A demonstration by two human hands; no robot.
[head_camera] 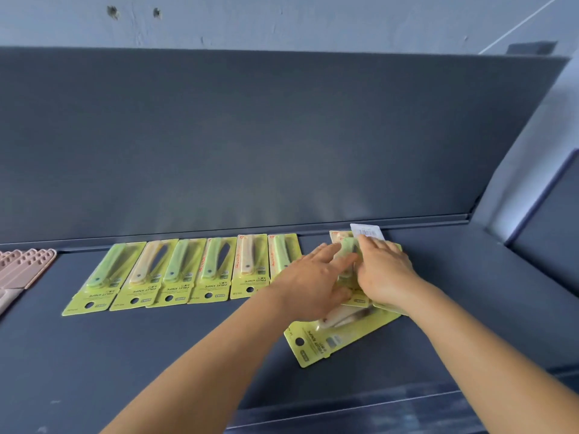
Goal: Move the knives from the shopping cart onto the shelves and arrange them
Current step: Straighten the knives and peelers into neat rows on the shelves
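Head view: a loose pile of carded fruit knives [351,286] lies on the dark grey shelf [156,355], right of centre, close to the back panel [250,136]. Both hands rest on this pile. The left hand [313,283] lies over its left part with fingers extended and lightly bent toward the green knife on top. The right hand [383,274] covers the right part, its fingers curled around the green-handled pack [347,249] at the pile's upper end. A white-backed card with a barcode [366,231] sticks out beyond the right fingertips, touching the back panel's lower rail. One yellow card [326,336] with a beige-handled knife projects from beneath the pile toward the shelf's front edge, skewed to the row.

Left of the pile, six fruit knife packs [188,270] lie flat in a row, side by side, edges touching or slightly overlapping, hang holes toward the front. The rightmost is partly hidden by the left hand. At the far left shelf edge lie pink perforated items [22,267], cut off by the frame; what they are cannot be determined. Behind the shelf rises a pale wall [282,20].
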